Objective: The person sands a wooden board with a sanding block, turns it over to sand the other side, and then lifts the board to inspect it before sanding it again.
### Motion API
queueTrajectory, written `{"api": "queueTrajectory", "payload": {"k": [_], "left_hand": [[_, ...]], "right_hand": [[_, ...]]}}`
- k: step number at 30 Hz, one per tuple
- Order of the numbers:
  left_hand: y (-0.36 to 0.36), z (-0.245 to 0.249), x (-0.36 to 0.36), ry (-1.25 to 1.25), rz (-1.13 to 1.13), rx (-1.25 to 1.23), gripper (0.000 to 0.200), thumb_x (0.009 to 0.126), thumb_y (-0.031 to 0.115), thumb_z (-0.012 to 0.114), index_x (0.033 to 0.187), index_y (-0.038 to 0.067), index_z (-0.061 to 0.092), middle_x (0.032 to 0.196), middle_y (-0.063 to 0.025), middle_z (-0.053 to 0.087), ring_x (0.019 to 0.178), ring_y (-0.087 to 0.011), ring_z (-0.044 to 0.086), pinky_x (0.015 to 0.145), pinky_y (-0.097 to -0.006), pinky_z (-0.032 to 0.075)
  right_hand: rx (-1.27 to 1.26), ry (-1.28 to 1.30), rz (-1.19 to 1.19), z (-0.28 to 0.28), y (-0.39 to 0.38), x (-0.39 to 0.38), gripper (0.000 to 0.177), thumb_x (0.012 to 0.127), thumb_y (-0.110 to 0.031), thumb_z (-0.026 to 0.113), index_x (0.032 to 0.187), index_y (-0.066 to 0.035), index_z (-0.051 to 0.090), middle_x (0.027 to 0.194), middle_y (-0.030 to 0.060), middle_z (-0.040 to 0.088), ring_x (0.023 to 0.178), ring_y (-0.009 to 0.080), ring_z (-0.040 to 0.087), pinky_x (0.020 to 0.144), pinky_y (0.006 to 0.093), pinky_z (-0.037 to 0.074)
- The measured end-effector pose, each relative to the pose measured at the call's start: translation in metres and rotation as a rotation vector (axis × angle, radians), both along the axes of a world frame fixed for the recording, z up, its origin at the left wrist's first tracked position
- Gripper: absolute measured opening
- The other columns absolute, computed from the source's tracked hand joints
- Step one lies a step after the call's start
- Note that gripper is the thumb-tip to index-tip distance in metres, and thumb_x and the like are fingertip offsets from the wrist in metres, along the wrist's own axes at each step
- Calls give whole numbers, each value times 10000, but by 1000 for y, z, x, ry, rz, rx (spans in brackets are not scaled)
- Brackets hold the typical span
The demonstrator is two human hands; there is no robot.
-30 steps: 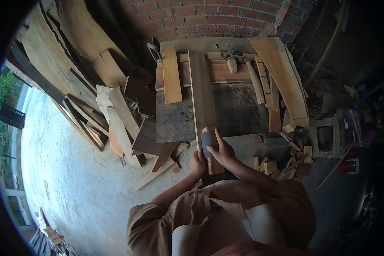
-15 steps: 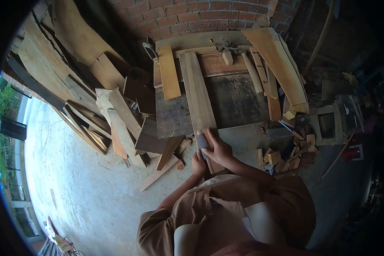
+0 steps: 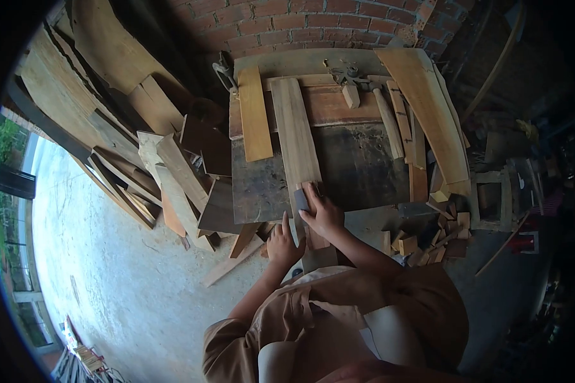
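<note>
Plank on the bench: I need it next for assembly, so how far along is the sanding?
Done: the plank looks pale and even along its far stretch, though finish is hard to judge. In hand: the right hand presses a sanding block on the near end; the left hand rests open beside the overhang. Left: likely that near end.

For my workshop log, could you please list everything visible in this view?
workbench: one, dark, centre
plank: one, pale brown, lengthwise on the workbench
sanding block: one, dark grey, on the plank's near part
short board: one, yellowish, left of the plank
wide board: one, tan, along the bench's right side
leaning boards: many, brown, stacked at left
offcuts: many, light brown, floor at right
brick wall: one, red, behind the bench
left hand: beside the plank's near end
right hand: on the sanding block
</note>
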State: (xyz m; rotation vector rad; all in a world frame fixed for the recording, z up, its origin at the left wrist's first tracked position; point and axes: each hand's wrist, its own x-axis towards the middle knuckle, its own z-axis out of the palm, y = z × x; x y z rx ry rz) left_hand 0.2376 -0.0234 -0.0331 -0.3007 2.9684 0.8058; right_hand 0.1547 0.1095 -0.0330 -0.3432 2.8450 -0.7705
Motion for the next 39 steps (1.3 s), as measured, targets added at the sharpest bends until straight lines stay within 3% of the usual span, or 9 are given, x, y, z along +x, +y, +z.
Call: {"api": "queueTrajectory", "payload": {"k": [2,3,6,7,10,22,26,35,39], "left_hand": [[-6,16,-21,-302,-267,166,905,695,328,607,1374,3,105,1078,-253,512,955,-384,548,809,-423,465],[-6,15,-30,-179,-410,52,1018,662,330,618,1367,-43,-14,1010,-245,554,902,-386,573,779,-422,483],[2,35,-77,-494,-322,118,1100,668,451,631,1342,-92,-49,946,-250,596,865,-374,603,735,-409,501],[8,43,-91,-415,-303,-24,1210,633,607,627,1317,-143,-31,859,-216,627,760,-335,636,636,-390,519],[14,41,-140,-336,-148,-62,1299,566,693,632,1302,-170,0,820,-196,635,691,-288,649,558,-365,518],[-36,40,-341,-205,-8,-129,1139,667,655,537,1322,-136,44,893,-201,635,802,-291,644,687,-392,506],[-29,41,-314,-203,-24,-107,1129,664,646,553,1315,-133,60,886,-207,634,798,-298,644,665,-394,512],[36,0,-15,-260,-65,-111,1132,641,602,589,1302,-167,84,673,-152,636,471,-232,608,393,-348,472],[42,-7,15,-297,-53,-57,1142,636,605,586,1300,-175,81,631,-128,629,417,-199,586,351,-347,450]], "right_hand": [[-19,50,-7,-4,-5,-17,790,730,-453,608,1389,-296,202,1050,214,538,833,387,603,680,448,504],[-28,47,-11,-5,-8,-27,785,732,-454,607,1388,-295,205,1053,213,538,835,387,603,683,449,504],[-38,8,-37,0,-21,-64,780,731,-453,608,1385,-296,213,1068,212,537,857,384,600,698,452,501],[-24,29,-59,0,-26,-78,782,729,-453,610,1385,-295,214,1075,214,533,864,381,599,703,453,500],[-7,94,-92,0,-43,-131,781,726,-454,610,1383,-287,224,1050,213,548,863,373,602,714,449,499],[-4,40,-83,21,-107,-343,734,754,-511,546,1379,-273,242,1046,209,570,929,347,588,796,418,476],[34,104,-98,15,-98,-312,704,765,-490,548,1373,-291,255,999,219,574,908,372,580,789,436,467],[-63,142,-6,-5,-23,-9,746,735,-440,609,1375,-316,247,851,211,538,683,365,598,586,447,501],[-9,27,17,7,-15,15,747,712,-398,637,1366,-276,296,841,175,546,676,343,591,572,420,491]]}}
